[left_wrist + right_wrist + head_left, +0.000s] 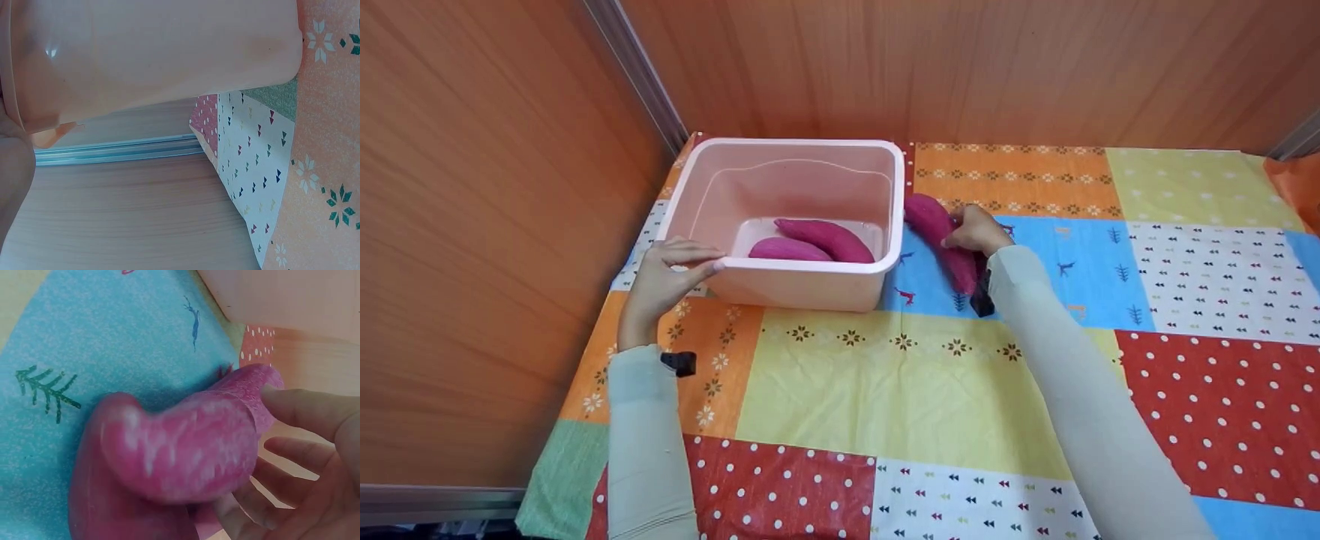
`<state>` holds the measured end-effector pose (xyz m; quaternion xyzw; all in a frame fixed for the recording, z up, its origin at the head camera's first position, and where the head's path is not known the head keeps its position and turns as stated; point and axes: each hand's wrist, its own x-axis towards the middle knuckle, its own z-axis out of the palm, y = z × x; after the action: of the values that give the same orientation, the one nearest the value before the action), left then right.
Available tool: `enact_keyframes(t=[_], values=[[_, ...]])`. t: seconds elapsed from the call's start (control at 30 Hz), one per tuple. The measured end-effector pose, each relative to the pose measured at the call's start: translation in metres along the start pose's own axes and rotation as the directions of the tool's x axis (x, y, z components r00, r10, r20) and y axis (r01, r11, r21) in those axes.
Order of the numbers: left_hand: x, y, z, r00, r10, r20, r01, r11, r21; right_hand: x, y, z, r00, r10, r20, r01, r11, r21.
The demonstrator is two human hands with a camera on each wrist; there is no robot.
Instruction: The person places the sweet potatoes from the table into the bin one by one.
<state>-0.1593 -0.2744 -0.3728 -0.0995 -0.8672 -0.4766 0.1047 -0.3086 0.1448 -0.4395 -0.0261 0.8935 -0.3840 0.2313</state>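
A pink plastic tub (pixel 795 289) stands at the back left of the table. Two purple sweet potatoes (pixel 836 240) lie on its floor. My left hand (pixel 664 281) grips the near left part of the tub's rim; in the left wrist view the tub's wall (pixel 157 50) fills the upper part. To the right of the tub, my right hand (pixel 979 229) holds a sweet potato (pixel 934 225), thumb on one side and fingers round the other. In the right wrist view, another sweet potato (pixel 101 495) lies under the near one (pixel 185 444), partly hidden.
A patchwork-print cloth (pixel 900 382) covers the table. Wood-grain panels (pixel 960 67) rise behind it and along the left side, close to the tub. Each wrist wears a small black device (pixel 681 364).
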Motion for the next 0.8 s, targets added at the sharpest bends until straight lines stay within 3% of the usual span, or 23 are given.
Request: enact_keyframes(t=[0.4,0.8], values=[[0.001,0.001,0.002,1.000,0.001,-0.004,-0.001,1.000,0.011,0.001,0.002,0.022,1.000,0.002,-0.006,-0.003,0.998,-0.063],[0.000,0.002,0.001,0.999,-0.043,0.007,0.043,0.999,0.009,-0.004,0.008,0.030,0.998,0.057,-0.009,-0.056,0.995,0.083]])
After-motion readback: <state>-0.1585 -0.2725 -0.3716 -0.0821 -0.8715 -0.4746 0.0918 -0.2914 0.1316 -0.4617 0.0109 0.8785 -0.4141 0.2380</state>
